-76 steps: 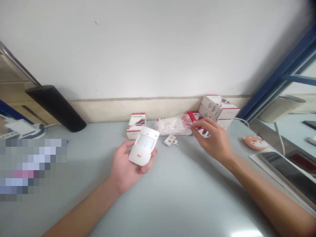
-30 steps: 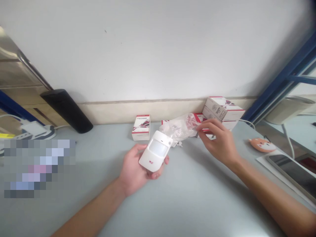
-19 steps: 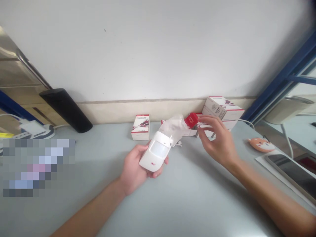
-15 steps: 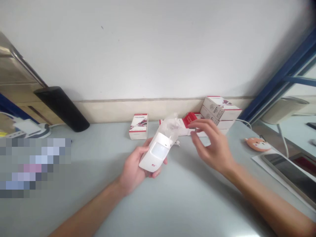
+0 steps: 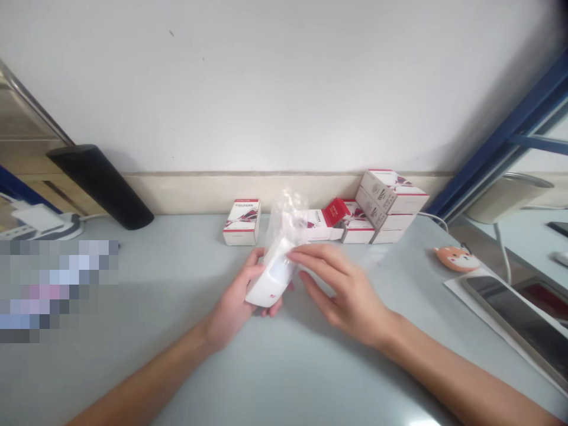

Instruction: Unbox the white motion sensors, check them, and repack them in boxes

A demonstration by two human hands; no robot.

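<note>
My left hand (image 5: 231, 305) grips a white plastic sensor unit (image 5: 271, 281) above the grey table (image 5: 284, 367), fingers wrapped round its sides. A clear plastic bag (image 5: 287, 220) rises from the sensor's upper end and looks partly pulled over it. My right hand (image 5: 339, 289) has come in from the right; its fingers are stretched toward the sensor and touch its right side and the bag's edge. Motion smears those fingertips, so a grip on the bag is not clear.
Several white and red cartons stand by the wall: a single box (image 5: 242, 222), an open box with a red flap (image 5: 337, 220), and two stacked boxes (image 5: 390, 201). At the right lie an orange animal-shaped item (image 5: 457, 258) and a tablet (image 5: 523, 322). A black cylinder (image 5: 100, 186) leans at left.
My right hand left the boxes by the wall and came to the sensor in my left hand. The clear bag moved with it and now stands over the sensor's top.
</note>
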